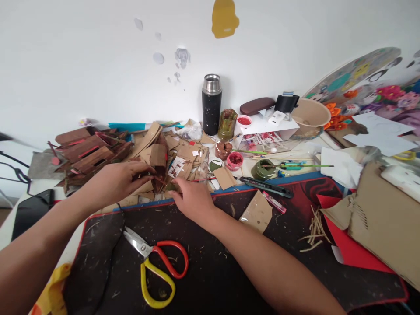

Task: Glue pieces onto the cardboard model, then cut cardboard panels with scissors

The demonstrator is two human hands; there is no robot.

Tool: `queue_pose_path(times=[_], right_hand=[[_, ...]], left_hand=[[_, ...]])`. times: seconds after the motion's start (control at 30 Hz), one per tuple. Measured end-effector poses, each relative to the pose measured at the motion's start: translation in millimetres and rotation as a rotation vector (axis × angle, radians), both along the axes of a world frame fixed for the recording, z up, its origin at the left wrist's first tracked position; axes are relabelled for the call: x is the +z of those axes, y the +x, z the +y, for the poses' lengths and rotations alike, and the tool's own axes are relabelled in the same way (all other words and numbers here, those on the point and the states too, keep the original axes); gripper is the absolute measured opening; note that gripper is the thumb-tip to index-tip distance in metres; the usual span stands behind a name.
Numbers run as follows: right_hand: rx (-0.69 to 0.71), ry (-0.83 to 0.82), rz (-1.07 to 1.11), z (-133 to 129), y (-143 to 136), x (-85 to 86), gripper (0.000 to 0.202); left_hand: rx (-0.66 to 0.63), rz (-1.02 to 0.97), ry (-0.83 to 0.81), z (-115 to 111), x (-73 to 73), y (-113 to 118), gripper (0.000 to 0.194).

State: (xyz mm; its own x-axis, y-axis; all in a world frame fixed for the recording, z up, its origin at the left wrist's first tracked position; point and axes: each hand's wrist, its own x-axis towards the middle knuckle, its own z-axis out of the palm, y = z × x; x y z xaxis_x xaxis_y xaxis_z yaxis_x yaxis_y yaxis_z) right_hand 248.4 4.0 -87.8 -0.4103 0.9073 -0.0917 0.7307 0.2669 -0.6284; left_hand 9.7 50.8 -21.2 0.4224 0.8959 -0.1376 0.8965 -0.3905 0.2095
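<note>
Just beside the left hand point(120, 181), brown cardboard box point(159, 156), right hand point(193, 200) near, both grips unclear

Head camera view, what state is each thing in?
Red-and-yellow-handled metal scissors: unheld, lying flat
Black, steel-necked bottle: upright
Round pink paint pot: open
Round green paint jar: open
Maroon oblong case: closed
Beige round tub: open
Black plastic utility knife: lying flat, blade unclear

Craft workspace on a desk. Black thermos point(211, 107) against the wall; right of it, open paint pots point(234, 161); left, cardboard scraps point(187, 153) and brown-painted models point(93, 151); in front, scissors point(144, 251) on a dark mat point(210, 271).
</note>
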Motion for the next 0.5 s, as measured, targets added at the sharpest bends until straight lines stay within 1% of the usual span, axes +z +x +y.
queue_pose_path(times=[0.3, 0.5], right_hand=[[-0.001, 0.002, 0.007, 0.1, 0.0, -0.9, 0.034], [0.002, 0.017, 0.008, -0.2, -0.2, -1.9, 0.035]], left_hand=[[-0.004, 0.008, -0.023, 1.4, 0.5, 0.5, 0.05], [-0.02, 0.007, -0.004, 1.8, -4.9, -3.9, 0.049]])
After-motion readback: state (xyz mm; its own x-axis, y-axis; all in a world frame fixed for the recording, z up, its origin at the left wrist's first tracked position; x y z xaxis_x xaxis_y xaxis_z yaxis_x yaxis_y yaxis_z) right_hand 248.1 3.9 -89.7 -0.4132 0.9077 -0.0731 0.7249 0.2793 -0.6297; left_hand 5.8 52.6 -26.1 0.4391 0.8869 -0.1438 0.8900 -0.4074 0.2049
